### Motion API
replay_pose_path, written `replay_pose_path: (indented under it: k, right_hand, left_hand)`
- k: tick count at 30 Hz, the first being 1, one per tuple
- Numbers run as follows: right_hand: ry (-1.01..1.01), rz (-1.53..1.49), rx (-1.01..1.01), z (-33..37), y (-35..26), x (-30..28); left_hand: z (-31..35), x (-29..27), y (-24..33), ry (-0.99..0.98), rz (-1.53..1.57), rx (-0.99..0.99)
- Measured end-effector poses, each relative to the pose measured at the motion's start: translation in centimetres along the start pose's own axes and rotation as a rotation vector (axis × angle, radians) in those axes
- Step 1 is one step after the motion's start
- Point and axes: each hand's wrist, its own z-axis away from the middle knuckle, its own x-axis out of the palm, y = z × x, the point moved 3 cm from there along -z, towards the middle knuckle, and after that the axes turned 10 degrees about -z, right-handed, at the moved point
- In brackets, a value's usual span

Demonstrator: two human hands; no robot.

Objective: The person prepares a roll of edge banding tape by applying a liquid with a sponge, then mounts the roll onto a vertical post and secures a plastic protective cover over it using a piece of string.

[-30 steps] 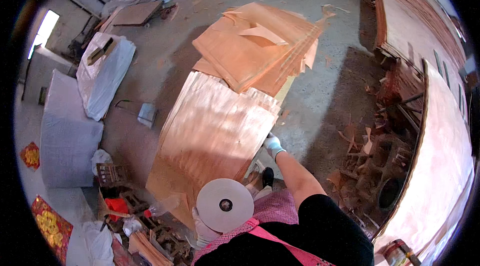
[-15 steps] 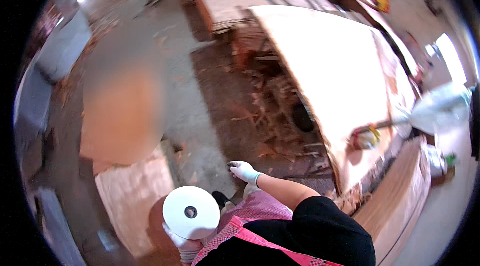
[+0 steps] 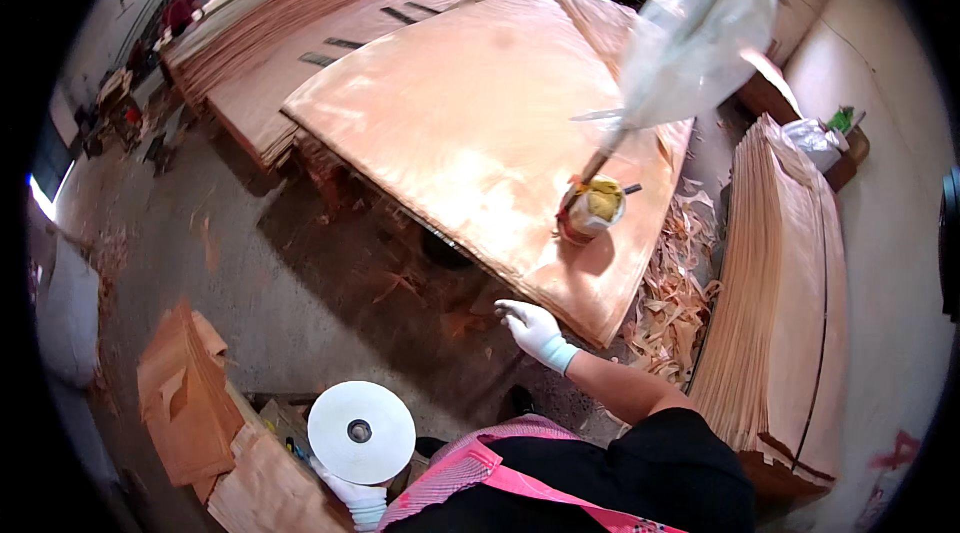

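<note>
White-gloved left hand [image 3: 350, 495] grips tape roll [image 3: 361, 432]; right hand [image 3: 533, 330] open, near veneer sheet [image 3: 480, 133] edge

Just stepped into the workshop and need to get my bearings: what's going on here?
A person in white gloves stands by a big stack of veneer sheets. The left hand holds a white roll of tape low at their side. The right hand reaches, empty, toward the stack's near corner. A small pot with a brush sits on the sheets.
</note>
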Motion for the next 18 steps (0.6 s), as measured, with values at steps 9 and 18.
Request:
replay_pose_path:
  k: [9,18]
  right_hand:
    - [0.721,-0.626,0.309,-4.6,9.9,-22.8]
    - [0.377,0.775,0.134,-16.8,16.9,-34.5]
  left_hand:
    - [5.0,15.5,-9.5,-0.079,-0.214,0.073]
    - [5.6,22.8,-14.3,0.005,-0.179,0.061]
